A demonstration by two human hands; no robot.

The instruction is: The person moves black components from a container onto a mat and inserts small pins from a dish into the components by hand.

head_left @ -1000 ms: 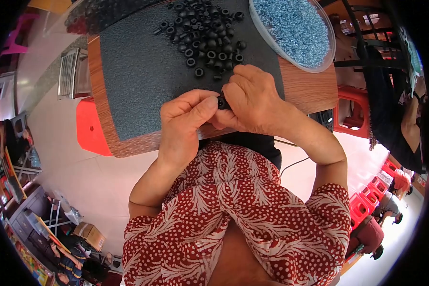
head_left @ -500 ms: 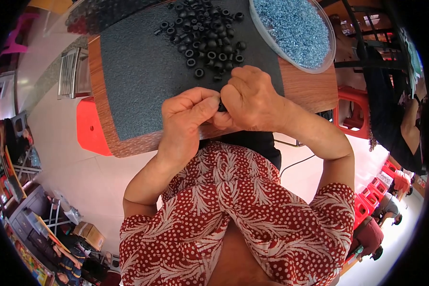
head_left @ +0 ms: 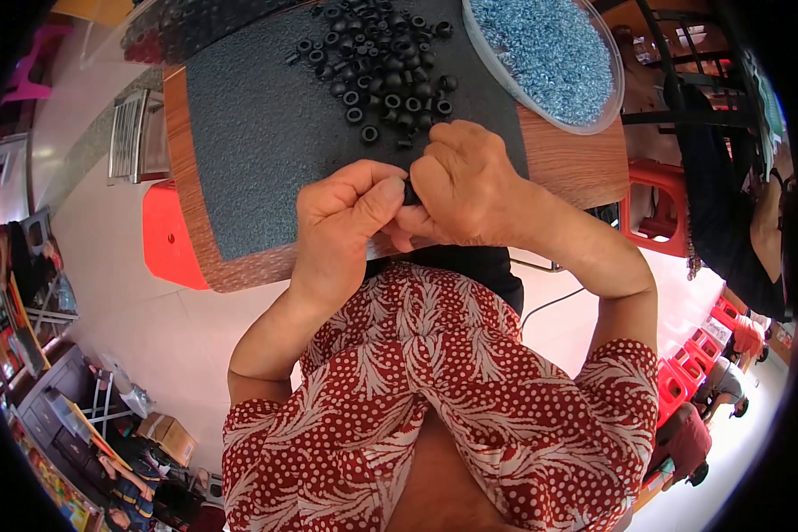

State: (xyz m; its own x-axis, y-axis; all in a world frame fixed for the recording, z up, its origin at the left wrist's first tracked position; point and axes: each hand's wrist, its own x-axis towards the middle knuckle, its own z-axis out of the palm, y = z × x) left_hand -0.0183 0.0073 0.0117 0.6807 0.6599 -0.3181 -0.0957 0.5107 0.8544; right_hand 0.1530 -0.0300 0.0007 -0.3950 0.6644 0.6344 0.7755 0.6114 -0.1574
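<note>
Above the table's front edge, my left hand (head_left: pixel 346 208) and my right hand (head_left: pixel 465 186) meet, both with closed fingers. Between them they pinch a small black ring-shaped part (head_left: pixel 410 191); most of it is hidden by the fingertips. Just beyond my hands lies a pile of similar black hollow parts (head_left: pixel 395 80), spread on a dark textured mat (head_left: pixel 257 168). To the far right of the mat stands a round clear tub (head_left: pixel 616 97) filled with small pale-blue translucent pieces (head_left: pixel 550 58).
The wooden table (head_left: pixel 581 164) shows around the mat. Red plastic stools (head_left: pixel 170 235) stand beside it. A clear container with dark contents (head_left: pixel 213 31) sits at the far left. At the right is a person in black (head_left: pixel 727 195); other people sit farther off.
My hands have stayed together around the black part, with only a slight shift of the fingers. A little more of the part shows between them.
</note>
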